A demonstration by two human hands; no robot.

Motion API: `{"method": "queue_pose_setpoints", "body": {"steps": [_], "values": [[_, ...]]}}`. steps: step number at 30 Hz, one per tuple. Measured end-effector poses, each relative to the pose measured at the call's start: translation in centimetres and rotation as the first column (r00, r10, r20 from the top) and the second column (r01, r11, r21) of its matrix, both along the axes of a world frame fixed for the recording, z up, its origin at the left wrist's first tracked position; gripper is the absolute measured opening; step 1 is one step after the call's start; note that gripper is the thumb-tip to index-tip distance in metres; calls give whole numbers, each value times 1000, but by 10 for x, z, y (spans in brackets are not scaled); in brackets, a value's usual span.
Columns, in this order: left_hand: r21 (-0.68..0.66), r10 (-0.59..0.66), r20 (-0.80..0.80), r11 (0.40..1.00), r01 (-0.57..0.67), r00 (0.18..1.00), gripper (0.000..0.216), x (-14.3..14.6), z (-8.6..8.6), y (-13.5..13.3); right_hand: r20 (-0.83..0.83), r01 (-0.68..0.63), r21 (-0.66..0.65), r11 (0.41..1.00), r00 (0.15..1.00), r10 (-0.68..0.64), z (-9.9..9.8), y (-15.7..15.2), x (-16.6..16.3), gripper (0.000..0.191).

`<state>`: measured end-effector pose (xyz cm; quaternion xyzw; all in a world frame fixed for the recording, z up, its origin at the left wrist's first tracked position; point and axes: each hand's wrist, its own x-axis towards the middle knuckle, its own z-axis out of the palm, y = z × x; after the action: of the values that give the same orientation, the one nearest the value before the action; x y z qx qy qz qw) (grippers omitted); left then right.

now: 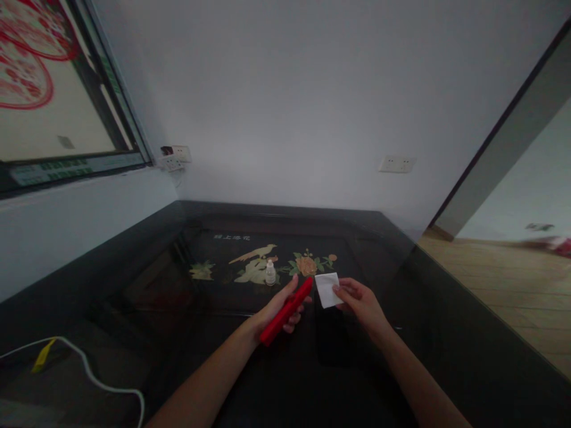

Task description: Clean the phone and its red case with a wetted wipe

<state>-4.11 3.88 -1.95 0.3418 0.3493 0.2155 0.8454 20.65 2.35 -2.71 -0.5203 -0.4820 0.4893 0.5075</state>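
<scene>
In the middle of the head view my left hand [285, 306] is closed around a slim, long red object [286, 312], held at a slant; its exact kind I cannot make out. To its right, my right hand [360, 302] pinches a small white square of cloth or paper [327, 289] between thumb and fingers. The square and the red object are close together but apart. Just beyond my left hand a small clear dropper bottle [270, 273] stands upright on the dark glossy table [267, 374]. Below the white square lies a black rectangular shape [332, 336], hard to make out.
A bird and flower picture [306, 264] decorates the tabletop. At the lower left runs a white cable [89, 371] with a yellow tag [43, 356]. Wall sockets [397, 164] sit beyond the table's far edge, and a window [57, 89] is at the left.
</scene>
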Motion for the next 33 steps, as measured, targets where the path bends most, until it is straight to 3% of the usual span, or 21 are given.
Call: {"method": "queue_pose_setpoints", "body": {"steps": [4,8,12,16,19,25,29,33], "values": [[-3,-6,94,1000,6,996,52,-2,7,-6,83,39,119,992,995,-49,-4,1,0,44],[26,21,106,999,-23,994,59,2,3,-7,135,91,220,971,983,-123,-1,-2,-1,47],[42,48,132,998,-54,990,65,5,1,-7,197,172,328,929,949,-245,7,-9,-10,37],[19,72,188,997,-77,980,65,8,1,-8,320,51,496,867,917,-237,12,-19,-26,25],[-1,138,190,990,-140,972,63,10,2,-11,413,-131,563,816,900,-141,13,-24,-36,23],[-52,287,128,958,-282,949,61,12,3,-8,425,-455,449,769,866,264,18,-35,-46,24],[-24,346,151,938,-346,926,62,12,1,-3,292,-549,250,798,828,478,21,-43,-47,19],[-32,333,200,942,-334,921,62,10,1,-3,103,-663,35,748,747,657,19,-48,-46,24]]}}
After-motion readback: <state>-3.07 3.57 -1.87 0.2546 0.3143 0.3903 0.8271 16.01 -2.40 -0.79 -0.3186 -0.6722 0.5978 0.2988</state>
